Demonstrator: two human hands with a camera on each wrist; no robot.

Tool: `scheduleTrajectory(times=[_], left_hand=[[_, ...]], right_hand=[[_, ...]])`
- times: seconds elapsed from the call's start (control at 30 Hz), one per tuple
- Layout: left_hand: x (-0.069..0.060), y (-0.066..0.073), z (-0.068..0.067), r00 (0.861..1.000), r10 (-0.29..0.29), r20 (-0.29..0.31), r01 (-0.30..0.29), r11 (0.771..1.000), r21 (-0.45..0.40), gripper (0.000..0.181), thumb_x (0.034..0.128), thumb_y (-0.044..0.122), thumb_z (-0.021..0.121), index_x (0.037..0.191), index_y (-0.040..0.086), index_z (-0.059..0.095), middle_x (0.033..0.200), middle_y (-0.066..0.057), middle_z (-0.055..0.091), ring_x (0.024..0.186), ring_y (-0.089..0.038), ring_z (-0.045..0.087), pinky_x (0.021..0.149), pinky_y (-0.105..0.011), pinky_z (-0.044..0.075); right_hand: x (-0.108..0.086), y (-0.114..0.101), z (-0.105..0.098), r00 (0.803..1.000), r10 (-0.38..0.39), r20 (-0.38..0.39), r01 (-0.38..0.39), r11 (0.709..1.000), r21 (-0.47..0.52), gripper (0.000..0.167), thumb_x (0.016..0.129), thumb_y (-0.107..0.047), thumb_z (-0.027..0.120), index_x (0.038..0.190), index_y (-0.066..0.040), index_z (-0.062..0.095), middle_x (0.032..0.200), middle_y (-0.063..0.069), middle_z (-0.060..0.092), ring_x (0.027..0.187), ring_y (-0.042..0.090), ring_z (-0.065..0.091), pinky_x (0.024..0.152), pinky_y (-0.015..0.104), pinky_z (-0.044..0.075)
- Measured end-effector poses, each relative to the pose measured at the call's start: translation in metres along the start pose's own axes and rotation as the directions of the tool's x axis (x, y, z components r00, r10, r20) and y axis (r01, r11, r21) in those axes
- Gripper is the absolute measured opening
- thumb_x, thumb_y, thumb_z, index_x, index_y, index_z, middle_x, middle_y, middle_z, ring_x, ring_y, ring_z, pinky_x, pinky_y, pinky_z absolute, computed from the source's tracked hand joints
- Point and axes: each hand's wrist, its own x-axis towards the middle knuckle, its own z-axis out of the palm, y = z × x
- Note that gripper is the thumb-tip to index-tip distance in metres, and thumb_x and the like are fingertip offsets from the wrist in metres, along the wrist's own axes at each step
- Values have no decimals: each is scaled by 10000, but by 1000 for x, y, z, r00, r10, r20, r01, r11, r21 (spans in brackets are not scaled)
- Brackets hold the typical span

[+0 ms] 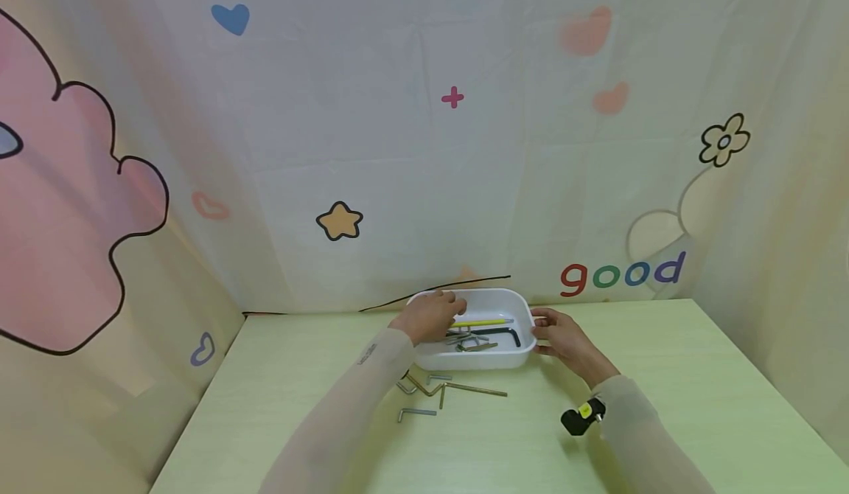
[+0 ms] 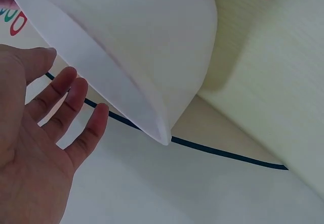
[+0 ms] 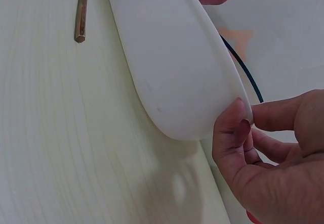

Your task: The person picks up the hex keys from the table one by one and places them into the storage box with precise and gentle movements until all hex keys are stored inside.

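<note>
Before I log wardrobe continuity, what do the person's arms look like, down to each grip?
Long, pale left sleeve and right sleeve; small dark marking on the left; black device with a yellow patch by the right cuff. Left grip and right grip are gloveless.

Hex keys [image 1: 475, 389], obstacles before the tray [image 1: 474, 361]

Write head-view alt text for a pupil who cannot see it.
A person's right hand grips the right end of a white tray holding a yellow stick, a black hex key and metal pieces. The left hand is over its left end; L-shaped keys lie on the table.
</note>
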Motion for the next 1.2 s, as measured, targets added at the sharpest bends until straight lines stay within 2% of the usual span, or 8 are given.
scheduleTrajectory(times=[0.27,0.7,0.93,1.2], left_hand=[[-12,-2,0,999,7,-47,-8,1000,-13,281,1010,258,543,1290,237,554,1166,54,613,1061,-127,594,935,-295,528],[-37,-1,-8,994,-11,-110,4,998,-67,298,1014,241,522,1311,245,546,1192,55,604,1094,-132,577,946,-301,514],[-48,3,-8,988,5,-156,-8,1000,-18,317,1016,278,516,1333,255,530,1243,59,601,1140,-144,578,937,-323,526],[-62,9,-12,980,19,-197,-21,1000,-6,333,1006,281,543,1336,243,542,1284,40,600,1200,-168,561,984,-354,519]], right_hand=[[-2,-2,1,1000,9,-2,-9,1000,2,489,979,-9,488,1455,6,380,1219,165,456,1056,260,496,780,276,556],[0,-1,0,1000,19,-4,-19,1000,-13,485,985,-23,486,1458,-13,382,1239,158,453,1074,269,492,797,277,561],[-2,0,1,1000,9,-3,-9,1000,-8,493,983,-22,491,1461,-1,374,1228,160,454,1074,273,488,784,276,554],[-2,-1,1,1000,7,-3,-7,1000,-8,494,986,-28,495,1464,0,372,1218,154,461,1064,273,495,777,274,553]])
